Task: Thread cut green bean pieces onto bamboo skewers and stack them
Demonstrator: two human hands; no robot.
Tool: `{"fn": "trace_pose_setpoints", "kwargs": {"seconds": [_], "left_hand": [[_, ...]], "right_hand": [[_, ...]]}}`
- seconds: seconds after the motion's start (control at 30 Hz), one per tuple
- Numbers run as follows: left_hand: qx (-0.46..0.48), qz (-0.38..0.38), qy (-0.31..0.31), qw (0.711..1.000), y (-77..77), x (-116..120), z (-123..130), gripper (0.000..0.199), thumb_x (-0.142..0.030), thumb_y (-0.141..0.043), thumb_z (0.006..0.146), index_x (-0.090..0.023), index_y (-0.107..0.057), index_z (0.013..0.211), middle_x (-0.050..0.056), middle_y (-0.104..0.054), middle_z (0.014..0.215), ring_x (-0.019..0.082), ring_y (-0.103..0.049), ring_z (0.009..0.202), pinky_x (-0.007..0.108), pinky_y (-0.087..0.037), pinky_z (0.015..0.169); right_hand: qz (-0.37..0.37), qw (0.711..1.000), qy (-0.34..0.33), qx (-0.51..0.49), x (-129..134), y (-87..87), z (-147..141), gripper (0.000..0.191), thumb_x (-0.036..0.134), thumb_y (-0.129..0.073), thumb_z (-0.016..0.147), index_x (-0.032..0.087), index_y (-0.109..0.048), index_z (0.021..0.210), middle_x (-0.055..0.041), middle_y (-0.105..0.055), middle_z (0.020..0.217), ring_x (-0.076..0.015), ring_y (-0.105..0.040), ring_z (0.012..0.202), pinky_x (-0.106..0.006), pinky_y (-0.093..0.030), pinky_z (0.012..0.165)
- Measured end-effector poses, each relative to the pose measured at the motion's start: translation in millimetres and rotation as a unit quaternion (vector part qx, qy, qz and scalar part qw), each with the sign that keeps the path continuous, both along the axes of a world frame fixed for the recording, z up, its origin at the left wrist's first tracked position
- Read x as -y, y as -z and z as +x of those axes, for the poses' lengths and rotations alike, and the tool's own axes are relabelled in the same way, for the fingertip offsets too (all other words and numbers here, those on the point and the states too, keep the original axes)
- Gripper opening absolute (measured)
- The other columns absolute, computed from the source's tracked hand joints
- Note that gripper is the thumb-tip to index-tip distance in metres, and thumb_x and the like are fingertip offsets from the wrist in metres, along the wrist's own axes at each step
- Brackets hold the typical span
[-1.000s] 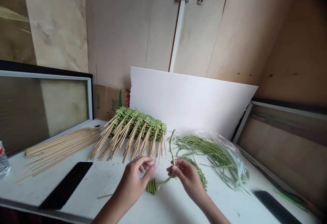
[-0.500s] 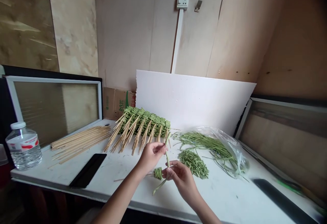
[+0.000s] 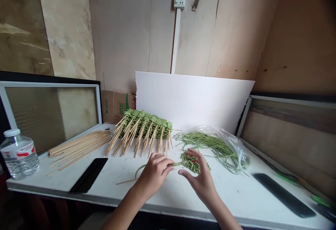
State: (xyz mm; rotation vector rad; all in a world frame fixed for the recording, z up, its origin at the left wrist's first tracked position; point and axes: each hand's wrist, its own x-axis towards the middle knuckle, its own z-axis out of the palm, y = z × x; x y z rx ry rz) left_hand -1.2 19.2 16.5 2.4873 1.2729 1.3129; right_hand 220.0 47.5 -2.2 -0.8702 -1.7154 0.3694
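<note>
My left hand pinches a long green bean; one end sticks out to the right and a curved part shows behind the hand on the left. Just to the right, my right hand is held with thumb and fingers apart around the bean's free end, with nothing gripped. Behind that hand lies a heap of short cut bean pieces, partly covered by it. A wooden skewer on the table pokes out from behind my left hand; the bean pieces threaded on it are hidden.
Stacked bean skewers stand at the back. Loose bamboo sticks, a black phone and a water bottle are on the left. Whole long beans spill from a plastic bag; a dark flat object lies right.
The bean has turned from upright to nearly level. My right hand has let go of it and opened, moving right and up. My left hand has come down slightly. The view has shifted a little.
</note>
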Motion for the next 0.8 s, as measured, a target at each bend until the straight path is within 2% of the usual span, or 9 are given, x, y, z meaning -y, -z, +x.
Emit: {"fn": "trace_pose_setpoints", "kwargs": {"seconds": [0.1, 0.23, 0.3, 0.37, 0.43, 0.5, 0.67, 0.8], "left_hand": [[-0.016, 0.01, -0.001, 1.0, 12.4, -1.8, -3.0, 0.017, -0.017, -0.068, 0.096, -0.024, -0.074, 0.111, 0.005, -0.077, 0.102, 0.026, -0.066, 0.103, 0.042, -0.053, 0.091], [0.003, 0.025, -0.001, 1.0, 22.8, -0.5, -8.2, 0.014, -0.014, -0.068, 0.095, -0.022, -0.072, 0.106, 0.004, -0.077, 0.099, 0.026, -0.066, 0.103, 0.044, -0.051, 0.094], [0.014, 0.032, 0.009, 0.999, 26.8, 0.8, -10.5, 0.013, -0.012, -0.066, 0.095, -0.021, -0.071, 0.105, 0.004, -0.077, 0.097, 0.024, -0.067, 0.099, 0.044, -0.05, 0.097], [0.023, 0.04, 0.022, 0.999, 29.9, 1.9, -12.1, 0.013, -0.011, -0.064, 0.097, -0.021, -0.07, 0.103, 0.003, -0.078, 0.095, 0.022, -0.069, 0.094, 0.046, -0.048, 0.1], [0.027, 0.05, 0.029, 0.998, 31.2, 2.9, -12.9, 0.012, -0.012, -0.062, 0.098, -0.021, -0.069, 0.102, 0.003, -0.078, 0.094, 0.021, -0.07, 0.09, 0.046, -0.046, 0.101], [0.021, 0.058, 0.029, 0.998, 30.3, 4.3, -13.3, 0.011, -0.014, -0.061, 0.099, -0.021, -0.068, 0.103, 0.003, -0.078, 0.095, 0.02, -0.071, 0.089, 0.046, -0.045, 0.1], [-0.029, 0.08, 0.011, 0.996, 24.4, 9.1, -13.9, 0.018, -0.01, -0.057, 0.1, -0.021, -0.069, 0.105, 0.003, -0.075, 0.094, 0.019, -0.069, 0.09, 0.043, -0.043, 0.098], [-0.06, 0.096, -0.004, 0.994, 25.2, 11.2, -12.9, 0.023, -0.007, -0.052, 0.101, -0.021, -0.07, 0.104, 0.003, -0.072, 0.091, 0.019, -0.066, 0.088, 0.041, -0.041, 0.096]], "right_hand": [[0.017, 1.0, 0.002, 0.026, 3.4, 2.8, -1.4, 0.077, 0.049, -0.086, 0.079, 0.03, -0.047, 0.143, -0.0122, -0.066, 0.125, -0.0326, -0.064, 0.118, -0.048, -0.053, 0.097], [-0.01, 0.999, -0.03, 0.03, 7.0, 3.5, -3.9, 0.077, 0.048, -0.085, 0.08, 0.03, -0.047, 0.144, -0.0073, -0.071, 0.11, -0.0285, -0.068, 0.107, -0.046, -0.052, 0.099], [-0.026, 0.998, -0.05, 0.031, 10.6, 1.3, -6.1, 0.066, 0.048, -0.084, 0.081, 0.029, -0.054, 0.138, -0.0062, -0.073, 0.104, -0.0274, -0.069, 0.103, -0.045, -0.053, 0.098], [-0.038, 0.996, -0.068, 0.039, 15.1, -1.8, -9.6, 0.048, 0.048, -0.083, 0.082, 0.028, -0.066, 0.123, -0.0067, -0.073, 0.101, -0.0275, -0.068, 0.101, -0.043, -0.054, 0.094], [-0.045, 0.995, -0.082, 0.044, 19.4, -4.5, -13.5, 0.032, 0.048, -0.082, 0.084, 0.027, -0.073, 0.106, -0.0072, -0.073, 0.099, -0.0278, -0.067, 0.101, -0.042, -0.054, 0.091], [-0.051, 0.994, -0.092, 0.043, 22.5, -6.2, -16.2, 0.024, 0.046, -0.08, 0.086, 0.026, -0.073, 0.098, -0.0071, -0.073, 0.097, -0.0277, -0.065, 0.101, -0.042, -0.054, 0.091], [-0.04, 0.992, -0.086, 0.082, 24.4, -6.9, -15.5, 0.015, 0.04, -0.073, 0.092, 0.026, -0.072, 0.096, -0.0073, -0.072, 0.095, -0.0282, -0.063, 0.1, -0.044, -0.053, 0.09], [-0.004, 0.988, -0.074, 0.136, 23.1, -4.0, -17.0, 0.015, 0.04, -0.074, 0.092, 0.027, -0.075, 0.097, -0.0083, -0.073, 0.09, -0.0301, -0.061, 0.096, -0.046, -0.052, 0.085]]}}
